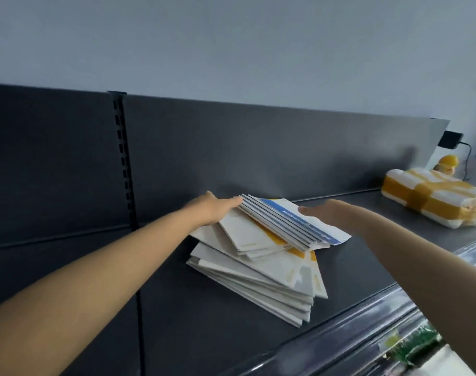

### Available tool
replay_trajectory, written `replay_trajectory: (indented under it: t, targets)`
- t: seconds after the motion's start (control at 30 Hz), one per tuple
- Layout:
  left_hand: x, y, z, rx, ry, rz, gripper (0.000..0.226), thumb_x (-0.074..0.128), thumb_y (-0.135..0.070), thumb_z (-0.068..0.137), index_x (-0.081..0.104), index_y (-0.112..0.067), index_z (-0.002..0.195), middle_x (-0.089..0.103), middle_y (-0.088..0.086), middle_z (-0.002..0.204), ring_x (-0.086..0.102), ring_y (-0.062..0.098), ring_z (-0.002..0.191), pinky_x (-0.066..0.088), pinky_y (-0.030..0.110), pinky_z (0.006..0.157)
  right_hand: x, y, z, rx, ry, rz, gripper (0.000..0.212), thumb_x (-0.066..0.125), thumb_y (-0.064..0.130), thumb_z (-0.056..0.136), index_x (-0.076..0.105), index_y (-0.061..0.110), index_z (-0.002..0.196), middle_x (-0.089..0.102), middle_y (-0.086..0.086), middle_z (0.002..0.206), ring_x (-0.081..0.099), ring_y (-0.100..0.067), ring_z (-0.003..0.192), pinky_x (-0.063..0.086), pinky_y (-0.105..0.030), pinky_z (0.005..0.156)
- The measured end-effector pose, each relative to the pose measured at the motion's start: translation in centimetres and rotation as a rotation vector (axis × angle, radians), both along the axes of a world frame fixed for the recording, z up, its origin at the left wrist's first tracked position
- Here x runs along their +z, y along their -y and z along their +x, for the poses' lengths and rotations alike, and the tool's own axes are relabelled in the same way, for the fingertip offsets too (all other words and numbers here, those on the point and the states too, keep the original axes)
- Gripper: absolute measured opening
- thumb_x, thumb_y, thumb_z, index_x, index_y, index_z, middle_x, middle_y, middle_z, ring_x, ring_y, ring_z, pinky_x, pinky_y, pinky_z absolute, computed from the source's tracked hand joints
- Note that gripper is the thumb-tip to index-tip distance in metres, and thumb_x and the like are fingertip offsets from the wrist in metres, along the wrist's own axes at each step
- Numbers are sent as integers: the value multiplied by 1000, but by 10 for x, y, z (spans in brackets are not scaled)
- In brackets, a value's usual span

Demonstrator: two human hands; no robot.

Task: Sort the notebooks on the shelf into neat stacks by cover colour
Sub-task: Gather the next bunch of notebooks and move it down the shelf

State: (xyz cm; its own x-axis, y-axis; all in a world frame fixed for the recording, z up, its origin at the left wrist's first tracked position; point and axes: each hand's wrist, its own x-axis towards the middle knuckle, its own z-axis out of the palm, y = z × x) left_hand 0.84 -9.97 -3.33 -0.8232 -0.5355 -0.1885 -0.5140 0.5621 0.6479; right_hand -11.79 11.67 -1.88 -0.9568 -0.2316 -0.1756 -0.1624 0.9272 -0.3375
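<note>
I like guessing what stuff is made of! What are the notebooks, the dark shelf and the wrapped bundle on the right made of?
Notebooks: probably paper with smooth thin card covers; they are slim and fan out.
Shelf: likely painted metal, matte dark grey, with a slotted upright behind.
Bundle: seemingly shiny clear plastic wrap bound with tan tape; contents unclear.

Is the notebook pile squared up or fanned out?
Fanned out: the pile has stepped, skewed edges, and the blue notebooks lie tilted across its top.
</note>
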Motion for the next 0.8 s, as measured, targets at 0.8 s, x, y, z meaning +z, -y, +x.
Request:
replay_trajectory:
  t: [0.8]
  targets:
    - [-4, -67, -44, 430, -427, 455, 88, 81, -22, 75, 20, -13, 137, 52, 2, 123, 54, 19, 103, 46, 32, 83, -5, 3, -61, 193, 375, -19, 66, 57, 70, 77, 50, 16, 113, 62, 0, 113, 62, -21, 90, 49, -29, 78]
